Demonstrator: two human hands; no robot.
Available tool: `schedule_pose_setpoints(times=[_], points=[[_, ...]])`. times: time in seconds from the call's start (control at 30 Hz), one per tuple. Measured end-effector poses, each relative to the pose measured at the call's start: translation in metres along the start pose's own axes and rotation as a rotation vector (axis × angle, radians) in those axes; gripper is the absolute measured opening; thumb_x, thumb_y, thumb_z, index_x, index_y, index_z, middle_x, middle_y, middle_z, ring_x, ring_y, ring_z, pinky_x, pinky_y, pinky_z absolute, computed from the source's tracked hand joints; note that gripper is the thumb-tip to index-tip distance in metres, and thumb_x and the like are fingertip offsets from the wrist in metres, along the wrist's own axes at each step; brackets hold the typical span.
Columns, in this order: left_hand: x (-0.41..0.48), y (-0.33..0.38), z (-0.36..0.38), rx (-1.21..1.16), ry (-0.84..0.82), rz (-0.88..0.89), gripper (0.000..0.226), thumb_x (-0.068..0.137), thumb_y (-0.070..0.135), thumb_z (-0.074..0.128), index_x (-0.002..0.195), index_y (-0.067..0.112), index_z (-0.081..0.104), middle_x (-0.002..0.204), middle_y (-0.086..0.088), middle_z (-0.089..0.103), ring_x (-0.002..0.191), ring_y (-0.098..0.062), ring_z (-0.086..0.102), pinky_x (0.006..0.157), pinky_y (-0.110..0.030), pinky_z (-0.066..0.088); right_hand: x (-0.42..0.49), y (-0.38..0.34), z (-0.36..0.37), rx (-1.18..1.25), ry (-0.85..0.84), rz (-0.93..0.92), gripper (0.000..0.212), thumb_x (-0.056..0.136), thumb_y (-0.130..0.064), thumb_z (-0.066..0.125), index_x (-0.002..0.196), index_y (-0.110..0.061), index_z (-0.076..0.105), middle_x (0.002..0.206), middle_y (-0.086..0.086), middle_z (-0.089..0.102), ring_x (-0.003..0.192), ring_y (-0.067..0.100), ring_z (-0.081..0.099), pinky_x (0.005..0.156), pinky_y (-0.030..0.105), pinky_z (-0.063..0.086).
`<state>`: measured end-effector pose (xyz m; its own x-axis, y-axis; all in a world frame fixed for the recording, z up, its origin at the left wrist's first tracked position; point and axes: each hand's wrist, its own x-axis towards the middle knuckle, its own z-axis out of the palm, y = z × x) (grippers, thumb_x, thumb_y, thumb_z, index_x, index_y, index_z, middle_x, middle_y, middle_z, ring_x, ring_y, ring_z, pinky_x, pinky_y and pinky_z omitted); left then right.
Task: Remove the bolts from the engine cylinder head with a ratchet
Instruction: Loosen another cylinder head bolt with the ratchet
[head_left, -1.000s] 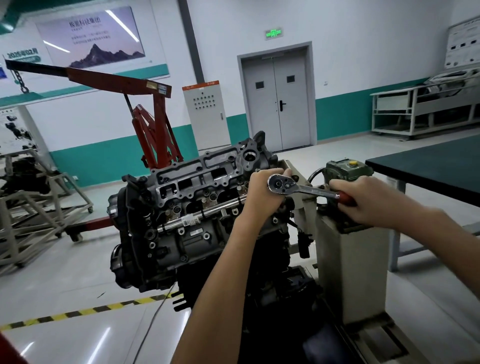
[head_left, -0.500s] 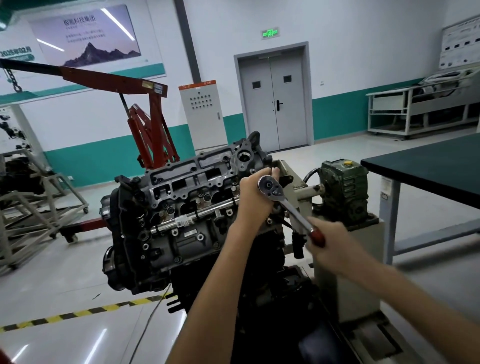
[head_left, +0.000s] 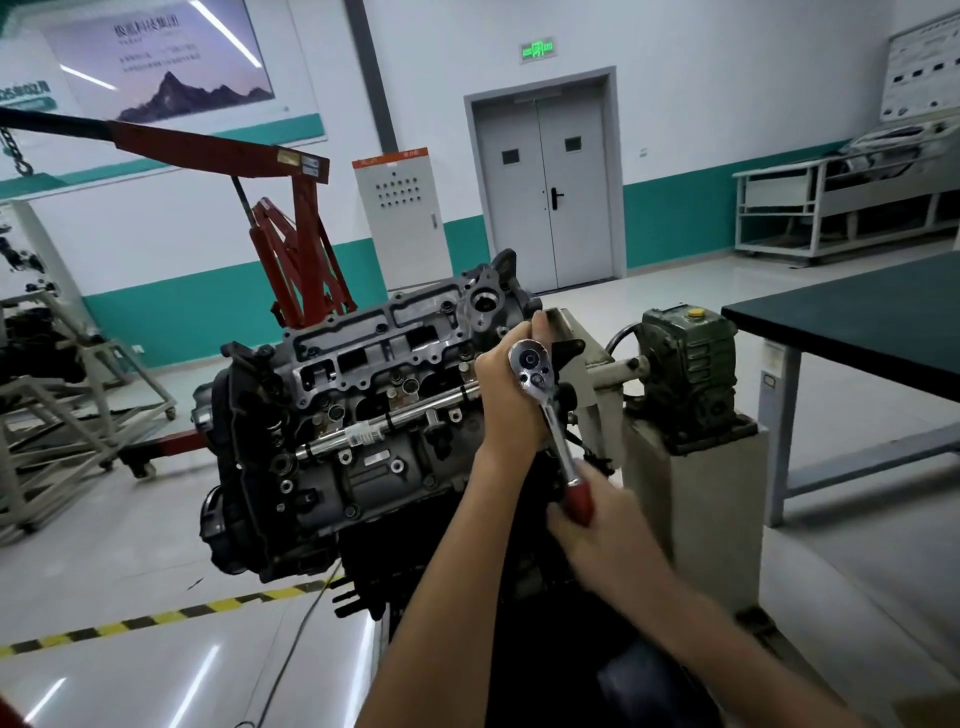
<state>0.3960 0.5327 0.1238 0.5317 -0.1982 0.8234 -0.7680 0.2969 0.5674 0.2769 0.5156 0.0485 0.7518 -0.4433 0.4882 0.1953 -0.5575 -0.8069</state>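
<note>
The engine cylinder head (head_left: 363, 374) is a grey casting with several bolt holes, tilted on a stand at the centre. A chrome ratchet (head_left: 545, 410) with a red handle sits at the head's right end, its round head up and its handle pointing down and right. My left hand (head_left: 509, 400) wraps around the ratchet's head end against the engine; the socket and bolt under it are hidden. My right hand (head_left: 597, 530) grips the red handle lower down and is blurred.
A grey-green gearbox (head_left: 685, 374) on a beige pedestal stands just right of the engine. A dark-topped table (head_left: 857, 317) is at the right. A red engine hoist (head_left: 291, 249) is behind, and a metal frame stand (head_left: 62, 415) at the left. Yellow-black tape (head_left: 156, 618) marks the floor.
My right hand has swung the ratchet handle down from nearly level at the right to pointing down and right. My left hand stayed on the ratchet head.
</note>
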Motion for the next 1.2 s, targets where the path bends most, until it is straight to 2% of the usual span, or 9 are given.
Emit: schedule_pose_setpoints(times=[0.13, 0.2, 0.3, 0.47, 0.63, 0.83, 1.0, 1.1, 1.2], points=[[0.003, -0.001, -0.004, 0.008, -0.063, -0.013, 0.049, 0.099, 0.016, 0.05, 0.057, 0.001, 0.03, 0.051, -0.009, 0.026, 0.048, -0.01, 0.025, 0.046, -0.027, 0.022, -0.003, -0.008, 0.026, 0.133, 0.006, 0.071, 0.025, 0.079, 0.004, 0.056, 0.077, -0.02, 0.053, 0.052, -0.005, 0.049, 0.041, 0.002, 0.047, 0.041, 0.011, 0.036], [0.005, 0.0, -0.011, 0.047, -0.161, -0.011, 0.048, 0.099, 0.015, 0.051, 0.056, 0.001, 0.034, 0.05, -0.014, 0.031, 0.047, -0.012, 0.028, 0.045, -0.032, 0.023, 0.008, 0.001, -0.006, -0.06, -0.036, 0.006, 0.015, 0.076, 0.007, 0.057, 0.079, -0.008, 0.055, 0.053, -0.002, 0.048, 0.044, 0.003, 0.046, 0.043, 0.012, 0.037], [0.012, 0.001, -0.021, 0.161, -0.325, -0.002, 0.047, 0.097, 0.014, 0.054, 0.053, 0.017, 0.038, 0.049, 0.008, 0.037, 0.046, -0.005, 0.029, 0.046, -0.023, 0.025, 0.04, 0.008, -0.075, -0.439, -0.229, -0.129, 0.01, 0.08, -0.001, 0.058, 0.09, -0.002, 0.056, 0.064, 0.004, 0.057, 0.052, 0.011, 0.056, 0.054, 0.03, 0.052], [0.015, 0.002, -0.025, 0.14, -0.358, -0.022, 0.046, 0.097, 0.014, 0.055, 0.054, 0.013, 0.039, 0.05, 0.007, 0.033, 0.048, -0.009, 0.028, 0.048, -0.029, 0.024, 0.088, -0.011, -0.123, -0.848, -0.247, -0.364, 0.012, 0.082, -0.014, 0.06, 0.094, -0.016, 0.056, 0.057, -0.016, 0.046, 0.051, -0.006, 0.048, 0.049, 0.008, 0.034], [0.001, -0.002, -0.004, 0.031, -0.088, 0.001, 0.046, 0.099, 0.013, 0.049, 0.056, 0.007, 0.037, 0.05, -0.006, 0.033, 0.045, -0.013, 0.028, 0.043, -0.028, 0.021, 0.026, 0.013, -0.058, -0.382, -0.07, -0.09, 0.012, 0.08, -0.004, 0.062, 0.086, -0.008, 0.053, 0.061, 0.009, 0.058, 0.05, 0.02, 0.054, 0.052, 0.024, 0.048], [0.002, -0.002, -0.001, 0.022, -0.028, -0.05, 0.049, 0.099, 0.016, 0.05, 0.057, 0.0, 0.029, 0.053, -0.005, 0.025, 0.049, -0.009, 0.024, 0.047, -0.024, 0.021, -0.008, -0.011, 0.03, 0.147, 0.02, 0.034, 0.024, 0.08, 0.002, 0.059, 0.085, -0.02, 0.052, 0.057, -0.005, 0.052, 0.046, 0.0, 0.05, 0.045, 0.005, 0.036], [0.013, 0.003, -0.02, 0.162, -0.309, -0.055, 0.049, 0.097, 0.015, 0.055, 0.057, -0.006, 0.037, 0.052, -0.01, 0.035, 0.049, -0.015, 0.029, 0.049, -0.031, 0.025, 0.028, 0.006, -0.061, -0.341, -0.214, -0.107, 0.011, 0.08, -0.001, 0.058, 0.088, -0.005, 0.053, 0.062, 0.005, 0.054, 0.048, 0.012, 0.052, 0.051, 0.032, 0.051], [0.02, 0.006, -0.026, 0.215, -0.41, -0.042, 0.048, 0.096, 0.014, 0.057, 0.056, -0.007, 0.039, 0.053, -0.01, 0.035, 0.05, -0.014, 0.029, 0.05, -0.029, 0.026, 0.076, -0.008, -0.118, -0.804, -0.319, -0.262, 0.01, 0.086, -0.015, 0.055, 0.095, -0.011, 0.054, 0.064, -0.01, 0.051, 0.053, -0.001, 0.052, 0.048, 0.017, 0.046], [0.015, 0.005, -0.024, 0.165, -0.354, -0.049, 0.047, 0.097, 0.013, 0.055, 0.056, -0.006, 0.04, 0.052, -0.02, 0.037, 0.049, -0.018, 0.03, 0.049, -0.034, 0.025, 0.09, -0.01, -0.126, -0.91, -0.257, -0.335, 0.01, 0.086, -0.019, 0.055, 0.093, -0.013, 0.054, 0.063, -0.009, 0.051, 0.055, -0.001, 0.051, 0.051, 0.015, 0.044]])
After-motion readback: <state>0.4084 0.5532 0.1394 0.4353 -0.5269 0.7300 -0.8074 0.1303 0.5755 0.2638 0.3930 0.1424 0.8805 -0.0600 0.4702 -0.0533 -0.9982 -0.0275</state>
